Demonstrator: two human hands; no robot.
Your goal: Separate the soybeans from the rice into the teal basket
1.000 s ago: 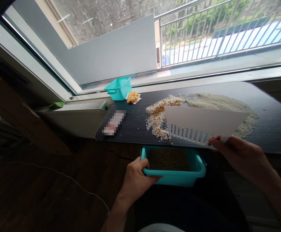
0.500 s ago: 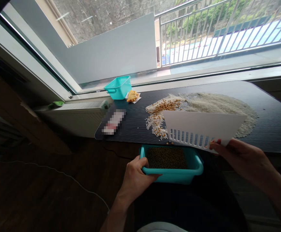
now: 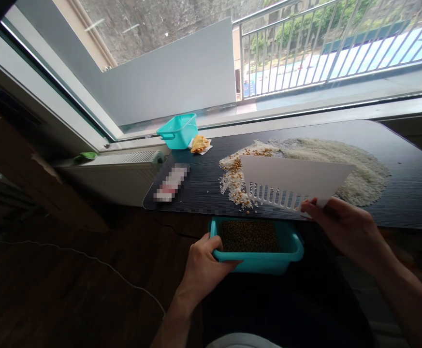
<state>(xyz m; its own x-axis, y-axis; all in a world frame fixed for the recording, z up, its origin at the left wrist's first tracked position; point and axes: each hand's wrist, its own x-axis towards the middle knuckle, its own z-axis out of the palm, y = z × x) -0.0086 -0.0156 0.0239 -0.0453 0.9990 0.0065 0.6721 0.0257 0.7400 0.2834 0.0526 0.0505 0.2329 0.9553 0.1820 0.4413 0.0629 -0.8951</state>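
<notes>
My left hand (image 3: pixel 205 261) grips the left end of a turquoise plastic bin (image 3: pixel 261 263), thumb over the rim. Inside the bin lies a layer of round brownish-yellow beans (image 3: pixel 249 237). It sits just below the table's near edge. My right hand (image 3: pixel 341 217) pinches the lower right corner of a white slotted sheet (image 3: pixel 294 176), whose row of slots faces down. The sheet is tilted above the table and hides part of a spread of white rice (image 3: pixel 336 150). Yellow beans (image 3: pixel 235 166) are mixed into the rice at its left end.
A second turquoise bin (image 3: pixel 179 133) stands at the table's far left corner, beside a yellow crumpled piece (image 3: pixel 200 143) on white paper. A blurred-out flat object (image 3: pixel 172 182) lies on the dark table (image 3: pixel 207 166). Behind are a radiator (image 3: pixel 123 162) and a window.
The white slotted sheet in my right hand has moved left and slightly away from me, over the beans and rice. My left hand and the bin have hardly moved.
</notes>
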